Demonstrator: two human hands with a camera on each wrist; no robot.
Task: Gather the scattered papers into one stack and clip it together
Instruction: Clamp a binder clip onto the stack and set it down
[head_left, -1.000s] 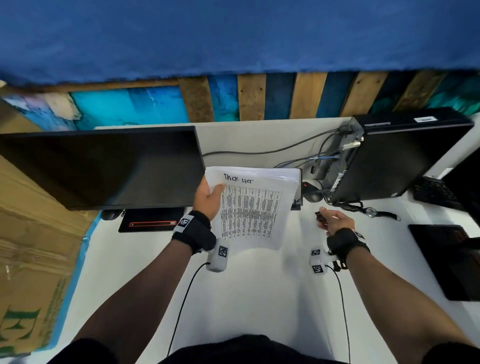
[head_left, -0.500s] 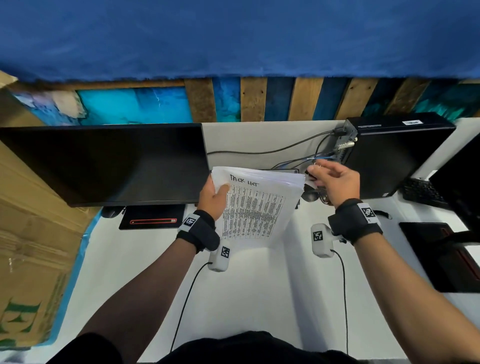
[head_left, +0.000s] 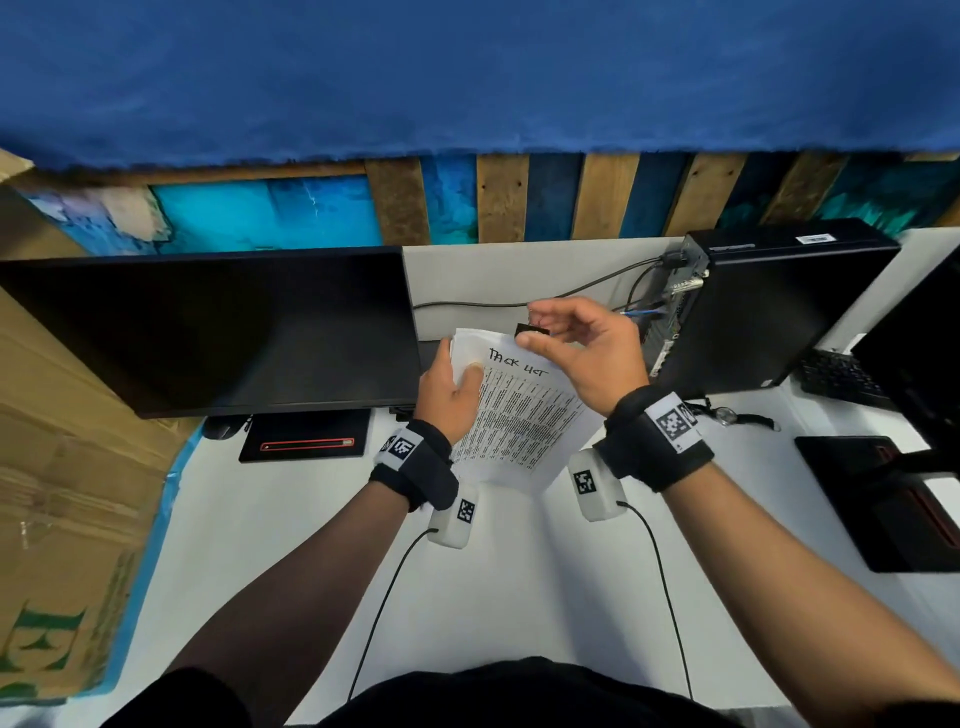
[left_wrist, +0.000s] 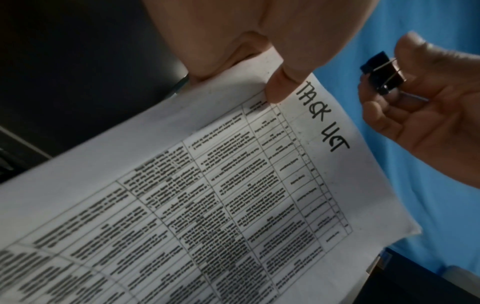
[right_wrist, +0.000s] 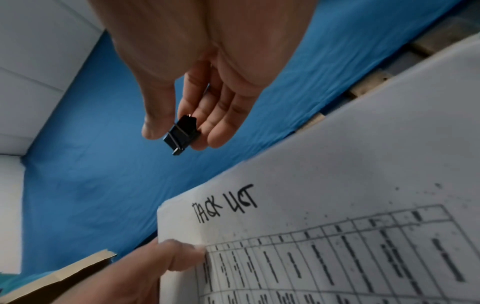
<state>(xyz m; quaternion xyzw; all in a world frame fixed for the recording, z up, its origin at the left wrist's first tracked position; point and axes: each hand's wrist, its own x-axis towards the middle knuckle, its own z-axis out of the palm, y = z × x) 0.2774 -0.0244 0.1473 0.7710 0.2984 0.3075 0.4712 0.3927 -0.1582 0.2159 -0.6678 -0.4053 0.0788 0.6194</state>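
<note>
Above the white desk (head_left: 270, 519), left-hand fingers (left_wrist: 283, 86) pinching the paper stack (head_left: 519, 415), right-hand fingers (right_wrist: 155, 123) gripping a binder clip (right_wrist: 183, 135) just beside.

Right hand (right_wrist: 197, 98) pinches black binder clip (right_wrist: 182, 134) above paper stack (right_wrist: 337, 205).

printed paper stack (head_left: 519, 415) tilted, aloft — black binder clip (head_left: 532, 330) just above
</note>
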